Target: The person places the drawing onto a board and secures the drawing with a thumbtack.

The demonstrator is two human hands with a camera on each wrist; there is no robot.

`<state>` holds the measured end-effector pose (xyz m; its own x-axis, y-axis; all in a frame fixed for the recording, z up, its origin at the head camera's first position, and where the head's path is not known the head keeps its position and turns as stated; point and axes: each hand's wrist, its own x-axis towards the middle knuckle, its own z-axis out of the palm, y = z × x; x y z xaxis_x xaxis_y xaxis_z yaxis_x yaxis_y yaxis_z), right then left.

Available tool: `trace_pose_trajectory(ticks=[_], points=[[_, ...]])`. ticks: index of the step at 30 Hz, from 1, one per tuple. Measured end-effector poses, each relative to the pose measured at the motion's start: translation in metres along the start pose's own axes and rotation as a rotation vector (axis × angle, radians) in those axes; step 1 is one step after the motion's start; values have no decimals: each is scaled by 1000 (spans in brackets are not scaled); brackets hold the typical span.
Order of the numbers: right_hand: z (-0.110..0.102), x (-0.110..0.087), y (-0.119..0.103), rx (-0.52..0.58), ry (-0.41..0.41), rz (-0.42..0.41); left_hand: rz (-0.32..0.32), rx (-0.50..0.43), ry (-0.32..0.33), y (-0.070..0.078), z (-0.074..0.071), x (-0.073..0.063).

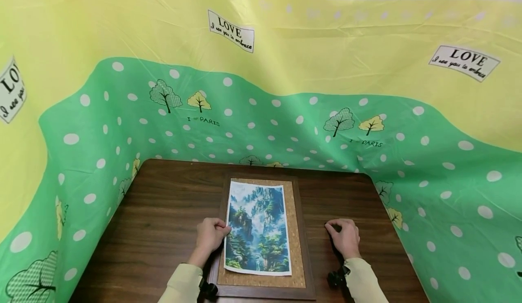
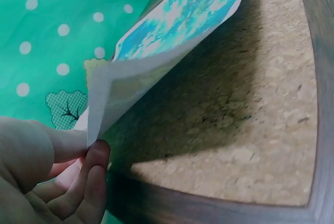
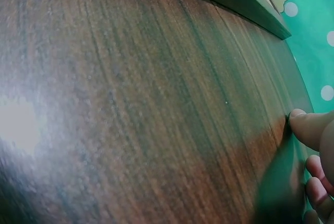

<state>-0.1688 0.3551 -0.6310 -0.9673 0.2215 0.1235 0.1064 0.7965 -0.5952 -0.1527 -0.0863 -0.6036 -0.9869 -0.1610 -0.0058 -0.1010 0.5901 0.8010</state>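
Note:
A printed landscape picture (image 1: 258, 226) of misty blue-green mountains lies over a cork board (image 1: 298, 248) with a dark wooden frame. At the picture's left edge, my left hand (image 1: 210, 236) pinches the white paper margin between thumb and fingers. In the left wrist view that side of the paper (image 2: 172, 31) is lifted and bends above the bare cork (image 2: 276, 104). My right hand (image 1: 345, 237) is low over the table to the right of the board, thumb and index fingertips together. A tiny dark thing shows at the thumb tip (image 3: 298, 115); its kind I cannot tell.
The board lies on a brown wood-grain table (image 1: 171, 203). Behind it and along both sides hangs a green and yellow printed curtain (image 1: 277, 126) with white dots and small trees. Dark wrist straps with small cameras (image 1: 336, 278) sit on both wrists.

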Motion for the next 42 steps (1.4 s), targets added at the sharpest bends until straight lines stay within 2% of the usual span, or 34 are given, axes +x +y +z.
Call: trace_pose_trajectory(ticks=[2, 12, 20, 28, 33, 37, 42], points=[[0, 0, 0, 2, 3, -3, 18, 11, 9, 2, 3, 0], [-3, 0, 1, 26, -19, -12, 25, 32, 11, 5, 16, 2], [-1, 2, 2, 38, 2, -30, 68, 57, 36, 6, 19, 4], [0, 3, 0, 51, 12, -39, 86, 51, 27, 8, 21, 4], [1, 5, -2, 55, 52, -101, 104, 55, 15, 8, 22, 4], [2, 7, -9, 69, 82, -159, 75, 50, 3, 7, 23, 3], [3, 14, -27, 102, 92, -186, 52, 53, 0, 7, 25, 3]])
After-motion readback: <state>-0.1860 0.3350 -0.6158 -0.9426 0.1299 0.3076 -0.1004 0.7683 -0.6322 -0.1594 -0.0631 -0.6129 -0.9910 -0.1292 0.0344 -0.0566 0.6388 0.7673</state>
